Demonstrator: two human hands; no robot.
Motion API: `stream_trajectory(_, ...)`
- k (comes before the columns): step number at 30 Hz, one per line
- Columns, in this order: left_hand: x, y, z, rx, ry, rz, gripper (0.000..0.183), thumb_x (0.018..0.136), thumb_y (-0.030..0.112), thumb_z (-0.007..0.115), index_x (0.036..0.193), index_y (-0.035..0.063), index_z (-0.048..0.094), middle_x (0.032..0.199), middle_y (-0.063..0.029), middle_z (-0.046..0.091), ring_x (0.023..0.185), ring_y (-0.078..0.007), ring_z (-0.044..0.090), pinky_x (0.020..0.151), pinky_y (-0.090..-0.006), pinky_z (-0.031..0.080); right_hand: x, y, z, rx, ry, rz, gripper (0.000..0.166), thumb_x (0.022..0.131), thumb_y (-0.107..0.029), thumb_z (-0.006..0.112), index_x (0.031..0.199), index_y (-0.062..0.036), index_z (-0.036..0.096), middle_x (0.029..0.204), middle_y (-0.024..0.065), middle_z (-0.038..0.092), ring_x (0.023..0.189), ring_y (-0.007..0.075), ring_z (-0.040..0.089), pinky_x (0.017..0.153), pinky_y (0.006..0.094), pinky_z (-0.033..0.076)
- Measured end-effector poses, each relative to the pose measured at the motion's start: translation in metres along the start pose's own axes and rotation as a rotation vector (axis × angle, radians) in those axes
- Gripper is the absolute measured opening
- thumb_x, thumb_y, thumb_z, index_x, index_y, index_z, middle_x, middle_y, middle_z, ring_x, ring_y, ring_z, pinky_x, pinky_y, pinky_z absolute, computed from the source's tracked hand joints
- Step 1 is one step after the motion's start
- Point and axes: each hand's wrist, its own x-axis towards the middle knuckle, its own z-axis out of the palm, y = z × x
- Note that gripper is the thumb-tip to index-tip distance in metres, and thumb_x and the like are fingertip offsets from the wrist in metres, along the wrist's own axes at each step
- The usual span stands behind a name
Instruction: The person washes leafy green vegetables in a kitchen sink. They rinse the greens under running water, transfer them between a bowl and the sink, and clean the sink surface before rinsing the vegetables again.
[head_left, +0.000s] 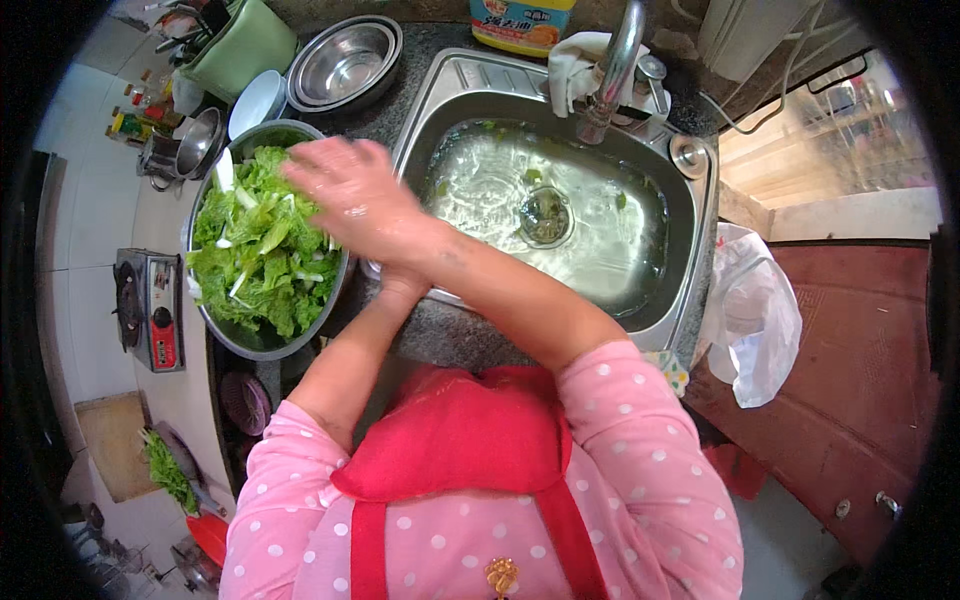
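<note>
A round metal bowl (268, 351) heaped with torn leafy greens (262, 247) stands at the left of the sink. Pale stem pieces show among the leaves. My right hand (352, 195), wet and slightly blurred, reaches across my left arm and hovers over the bowl's right side. Its fingers are spread and nothing shows in them. Only the wrist end of my left hand (405, 283) is visible below my right wrist; its fingers are hidden. Right of both hands is a stainless steel sink (681, 247) holding water (480, 202) with small leaf scraps.
A faucet (619, 60) arches over the sink's back edge, with a white cloth (570, 67) beside it. Stacked metal bowls (346, 64) and a yellow jug (521, 26) stand behind. A plastic bag (754, 315) hangs at right. A portable gas stove (150, 307) sits at left.
</note>
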Motion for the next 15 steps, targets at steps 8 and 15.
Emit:
stream_trajectory(8,0.009,0.057,-0.068,-0.077,0.369,0.196,0.005,0.077,0.01,0.06,0.075,0.0053,0.058,0.084,-0.0091,0.06,0.086,-0.0285,0.055,0.076,-0.0398,0.043,-0.247,0.225,-0.12,-0.552,-0.08,0.731,0.038,0.077,-0.004,0.053,0.114,-0.0066,0.058,0.117,0.0184,0.057,0.108,0.0365,0.052,0.093,0.0429,0.044)
stream_trajectory(15,0.008,0.055,-0.07,-0.038,0.365,0.205,0.005,0.077,0.01,0.059,0.076,0.0048,0.059,0.084,-0.0096,0.061,0.086,-0.0288,0.055,0.077,-0.0402,0.044,-0.305,0.253,-0.127,-0.508,-0.357,0.86,0.026,0.078,-0.001,0.051,0.102,-0.003,0.062,0.104,0.0214,0.06,0.098,0.0382,0.057,0.086,0.0429,0.047)
